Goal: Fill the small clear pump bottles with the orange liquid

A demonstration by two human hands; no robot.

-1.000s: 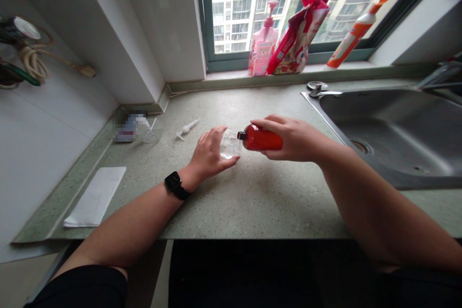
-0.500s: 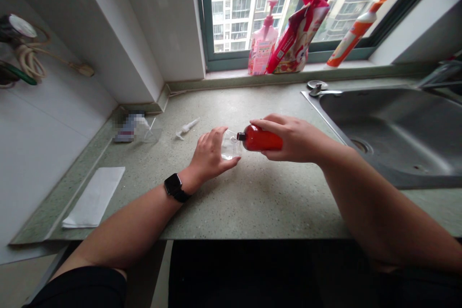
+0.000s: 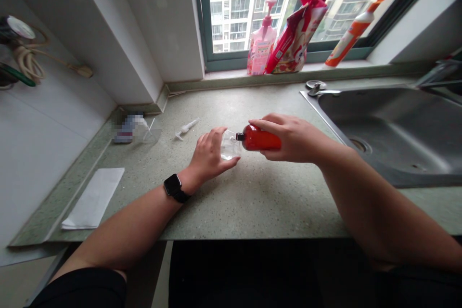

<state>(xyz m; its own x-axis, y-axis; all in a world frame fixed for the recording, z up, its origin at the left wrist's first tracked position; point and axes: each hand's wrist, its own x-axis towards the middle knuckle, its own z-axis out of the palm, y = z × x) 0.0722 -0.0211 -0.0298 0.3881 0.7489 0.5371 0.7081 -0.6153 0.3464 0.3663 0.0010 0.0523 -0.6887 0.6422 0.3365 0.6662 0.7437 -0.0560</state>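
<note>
My right hand [image 3: 294,139] grips a small red bottle [image 3: 258,139] lying almost on its side, its dark neck pointing left. The neck touches the rim of a small clear glass [image 3: 229,146] standing on the speckled green counter [image 3: 252,192]. My left hand [image 3: 209,155] curls round the left side of that glass, and a black watch [image 3: 173,187] sits on its wrist. Whether liquid flows from the bottle is too small to tell.
A steel sink [image 3: 393,130] lies to the right. On the sill stand a pink pump bottle [image 3: 262,45], a red pouch [image 3: 296,33] and an orange bottle [image 3: 352,33]. A white pump head [image 3: 186,128], a folded white cloth [image 3: 94,197] and clear packaging [image 3: 139,127] lie to the left.
Hardly anything differs: the bottle and both hands stay in the same place, with the view shifted very slightly.
</note>
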